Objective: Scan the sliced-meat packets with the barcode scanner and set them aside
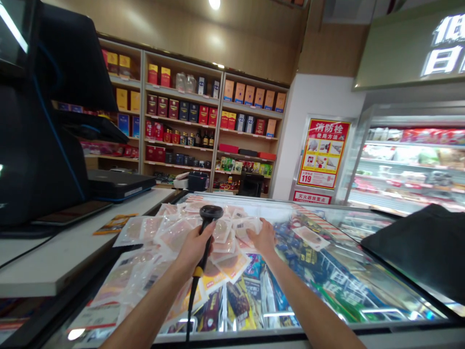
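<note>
In the head view, my left hand (196,245) is wrapped round the handle of a black barcode scanner (211,212), whose head points up and away over a heap of packets. Its cable hangs down toward the front edge. My right hand (264,237) has thumb and fingers on the edge of a flat clear plastic packet (242,228) at the heap's right side. Many similar packets (176,235) with pale round contents overlap on the glass top of a freezer (279,213). One more packet (311,237) lies by itself to the right.
Wrapped frozen goods (308,257) show through the glass. On the left, a white counter (43,271) holds a dark checkout terminal (43,131) and an orange sachet (115,224). A black cloth-like item (417,247) covers the right side. Shelves of boxes (181,111) stand behind.
</note>
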Motion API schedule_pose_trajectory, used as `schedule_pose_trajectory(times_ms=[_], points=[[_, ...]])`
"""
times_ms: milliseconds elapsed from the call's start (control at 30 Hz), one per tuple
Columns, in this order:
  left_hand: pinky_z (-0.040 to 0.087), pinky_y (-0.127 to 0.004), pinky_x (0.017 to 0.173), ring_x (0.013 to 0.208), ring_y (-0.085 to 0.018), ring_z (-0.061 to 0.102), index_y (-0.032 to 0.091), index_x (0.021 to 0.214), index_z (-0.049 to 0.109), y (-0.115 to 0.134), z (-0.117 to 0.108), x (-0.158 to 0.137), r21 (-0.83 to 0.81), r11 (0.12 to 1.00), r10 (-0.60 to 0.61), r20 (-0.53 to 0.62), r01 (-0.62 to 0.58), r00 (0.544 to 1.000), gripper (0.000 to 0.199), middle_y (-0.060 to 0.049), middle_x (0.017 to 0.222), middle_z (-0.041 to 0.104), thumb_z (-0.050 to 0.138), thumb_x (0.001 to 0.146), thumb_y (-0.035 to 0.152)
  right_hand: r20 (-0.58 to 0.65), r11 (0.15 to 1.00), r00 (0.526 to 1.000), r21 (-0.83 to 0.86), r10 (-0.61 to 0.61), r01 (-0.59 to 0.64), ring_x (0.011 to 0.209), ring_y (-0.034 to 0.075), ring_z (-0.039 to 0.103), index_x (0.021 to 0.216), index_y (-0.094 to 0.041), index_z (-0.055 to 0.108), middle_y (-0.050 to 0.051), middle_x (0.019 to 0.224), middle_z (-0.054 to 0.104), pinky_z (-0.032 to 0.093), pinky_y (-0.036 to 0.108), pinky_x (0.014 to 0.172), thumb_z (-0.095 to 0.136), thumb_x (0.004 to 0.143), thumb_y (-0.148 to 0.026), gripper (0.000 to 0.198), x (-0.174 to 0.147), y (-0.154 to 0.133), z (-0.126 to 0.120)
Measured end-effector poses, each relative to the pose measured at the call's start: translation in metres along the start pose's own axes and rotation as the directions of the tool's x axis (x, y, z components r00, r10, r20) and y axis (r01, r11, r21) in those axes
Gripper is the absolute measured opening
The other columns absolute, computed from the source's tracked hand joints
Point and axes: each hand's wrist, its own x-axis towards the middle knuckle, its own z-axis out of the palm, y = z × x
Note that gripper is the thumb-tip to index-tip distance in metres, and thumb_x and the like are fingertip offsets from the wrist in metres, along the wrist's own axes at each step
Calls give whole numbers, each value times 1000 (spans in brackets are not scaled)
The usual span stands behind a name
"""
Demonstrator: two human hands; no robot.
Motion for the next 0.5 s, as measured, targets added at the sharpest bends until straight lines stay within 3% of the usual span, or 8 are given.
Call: schedule_pose_trajectory(times_ms=[100, 233, 500], points=[[31, -18, 32, 32, -7, 43, 17, 58, 45, -3, 6, 0, 1, 1000, -6, 3, 6, 1000, 36, 6, 41, 47, 55, 58, 51, 28, 1000, 1000, 12, -14, 14, 106, 27, 39, 116, -19, 39, 10, 117, 43, 32, 38, 83, 47, 64, -44, 58, 4, 3, -2], [31, -18, 32, 31, -7, 42, 17, 56, 45, -5, 15, 0, 0, 1000, -9, 32, 9, 999, 34, 6, 41, 46, 54, 60, 50, -28, 1000, 1000, 16, -2, 2, 105, 26, 41, 114, -14, 41, 13, 114, 46, 32, 37, 84, 39, 70, -44, 53, 24, 29, -16], [32, -17, 34, 34, -6, 42, 16, 59, 46, 1, 39, -3, -24, 1000, -4, 112, 7, 994, 33, 5, 43, 47, 53, 64, 48, -124, 947, 977, -250, 173, -199, 107, 31, 39, 112, -15, 46, 15, 117, 43, 32, 46, 83, 37, 73, -39, 46, 67, 136, -69]])
